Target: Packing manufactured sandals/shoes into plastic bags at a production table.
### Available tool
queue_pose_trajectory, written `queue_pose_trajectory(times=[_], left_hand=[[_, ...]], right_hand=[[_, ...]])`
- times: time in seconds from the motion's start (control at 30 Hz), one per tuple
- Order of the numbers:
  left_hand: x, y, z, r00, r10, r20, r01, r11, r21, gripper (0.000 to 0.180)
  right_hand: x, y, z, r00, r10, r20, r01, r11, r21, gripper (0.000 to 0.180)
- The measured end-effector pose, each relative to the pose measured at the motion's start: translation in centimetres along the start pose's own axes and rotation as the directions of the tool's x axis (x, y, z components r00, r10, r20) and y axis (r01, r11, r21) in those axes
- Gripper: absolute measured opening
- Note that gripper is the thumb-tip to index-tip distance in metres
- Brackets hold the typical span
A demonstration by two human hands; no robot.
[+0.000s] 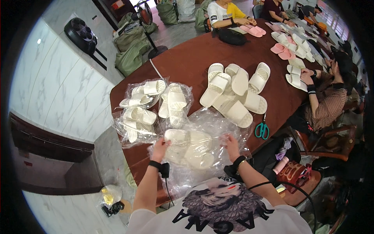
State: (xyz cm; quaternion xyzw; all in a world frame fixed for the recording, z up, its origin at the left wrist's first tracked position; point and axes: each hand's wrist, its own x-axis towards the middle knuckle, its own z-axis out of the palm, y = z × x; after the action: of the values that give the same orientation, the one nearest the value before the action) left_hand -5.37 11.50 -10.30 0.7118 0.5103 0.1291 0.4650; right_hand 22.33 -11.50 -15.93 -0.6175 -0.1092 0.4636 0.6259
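Observation:
A pair of white slippers (198, 150) lies inside a clear plastic bag (181, 185) at the table's near edge. My left hand (159, 150) is closed on the bag's left side, close to one slipper's end. On the other side my right hand (232, 146) pinches the bag's loose film, apart from the slippers. Just beyond, unbagged white slippers (235, 111) lie in a loose heap. Several bagged slippers (141, 117) sit at the table's left end, in crinkled clear film. Teal-handled scissors (262, 130) rest near the right edge, right of my right hand.
The brown-covered table (183, 52) stretches away to the far right. Along it, people handle pink and white slippers (298, 46). A standing fan (145, 17) and green sacks (132, 58) stand beyond its left end. A chair holding bags (302, 177) is close at my right.

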Motion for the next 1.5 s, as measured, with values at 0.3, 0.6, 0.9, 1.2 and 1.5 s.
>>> queue_pose_trajectory(times=[0.3,0.6,0.9,1.2,1.5], left_hand=[[-8.2,-6.5,-11.5,0.783,-0.057,-0.620,-0.060,0.984,-0.166,0.016],[-9.8,0.0,-19.2,0.691,-0.058,-0.721,-0.248,0.917,-0.311,0.021],[7.2,12.7,-8.0,0.773,0.045,-0.633,-0.423,0.781,-0.460,0.028],[-2.0,16.0,5.4,0.646,0.749,0.149,-0.729,0.547,0.412,0.039],[-7.5,10.1,-6.1,0.982,0.181,0.046,-0.153,0.920,-0.360,0.016]], right_hand=[[0.3,-0.7,0.4,0.998,0.004,-0.056,0.006,0.985,0.173,0.015],[-1.2,-4.7,1.0,0.961,-0.149,0.233,0.183,0.975,-0.128,0.022],[-4.4,-9.7,2.0,0.826,-0.359,0.435,0.533,0.749,-0.393,0.027],[-2.8,-12.2,0.6,0.875,-0.135,0.464,0.220,0.966,-0.133,0.030],[0.8,-14.0,-6.3,0.569,-0.808,0.154,0.438,0.139,-0.888,0.042]])
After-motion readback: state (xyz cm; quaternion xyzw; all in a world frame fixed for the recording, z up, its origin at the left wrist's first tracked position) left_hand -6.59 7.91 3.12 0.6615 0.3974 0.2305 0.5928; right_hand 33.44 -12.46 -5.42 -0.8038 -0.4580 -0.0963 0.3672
